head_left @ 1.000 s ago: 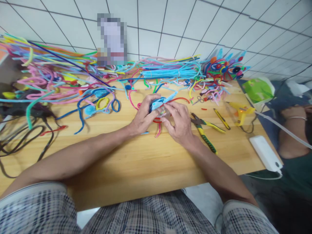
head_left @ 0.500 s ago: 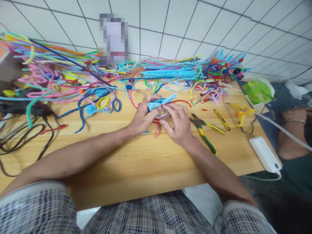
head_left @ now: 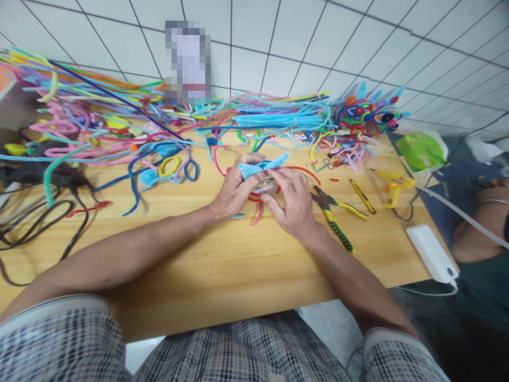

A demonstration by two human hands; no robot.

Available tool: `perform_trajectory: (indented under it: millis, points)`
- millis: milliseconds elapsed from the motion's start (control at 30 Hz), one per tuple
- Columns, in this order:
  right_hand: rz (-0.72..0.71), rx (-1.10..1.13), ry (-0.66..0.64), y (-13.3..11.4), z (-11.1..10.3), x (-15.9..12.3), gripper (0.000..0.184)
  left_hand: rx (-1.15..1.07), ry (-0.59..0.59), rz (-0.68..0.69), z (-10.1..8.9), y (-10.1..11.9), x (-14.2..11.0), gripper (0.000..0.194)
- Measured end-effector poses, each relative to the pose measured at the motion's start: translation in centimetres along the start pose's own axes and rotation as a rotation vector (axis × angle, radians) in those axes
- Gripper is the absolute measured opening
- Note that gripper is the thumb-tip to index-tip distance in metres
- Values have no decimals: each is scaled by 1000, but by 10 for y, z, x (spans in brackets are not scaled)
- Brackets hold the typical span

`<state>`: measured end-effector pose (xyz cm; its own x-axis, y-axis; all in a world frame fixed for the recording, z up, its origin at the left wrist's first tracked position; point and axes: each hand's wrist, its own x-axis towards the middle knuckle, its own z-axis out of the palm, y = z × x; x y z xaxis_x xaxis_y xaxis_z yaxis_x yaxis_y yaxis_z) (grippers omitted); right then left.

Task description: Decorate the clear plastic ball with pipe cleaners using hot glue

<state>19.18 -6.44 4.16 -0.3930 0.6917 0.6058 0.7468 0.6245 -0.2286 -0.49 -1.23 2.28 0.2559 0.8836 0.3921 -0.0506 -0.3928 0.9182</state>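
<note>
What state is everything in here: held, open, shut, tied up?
Left hand: closed on the craft piece
Right hand: fingers on the craft piece
Craft piece: held
Pliers: handles spread
Scissors: too small to tell
Knife: lying down, blade unclear
Blue stems: bundled
White box: cable attached

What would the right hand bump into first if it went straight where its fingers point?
The right hand would first meet the fuzzy blue piece in the left hand; depth is unclear, but its fingertips seem already against it.
</note>
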Motion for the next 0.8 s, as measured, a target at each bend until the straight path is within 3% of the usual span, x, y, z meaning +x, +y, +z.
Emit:
perform_trajectory:
  millis: [567,800]
  points:
    - [3,13,60,-3,0,2,51,0,-13,-3,0,0,1,31]
    - [-24,2,105,0,0,2,47,139,-76,158,-4,-12,-1,52]
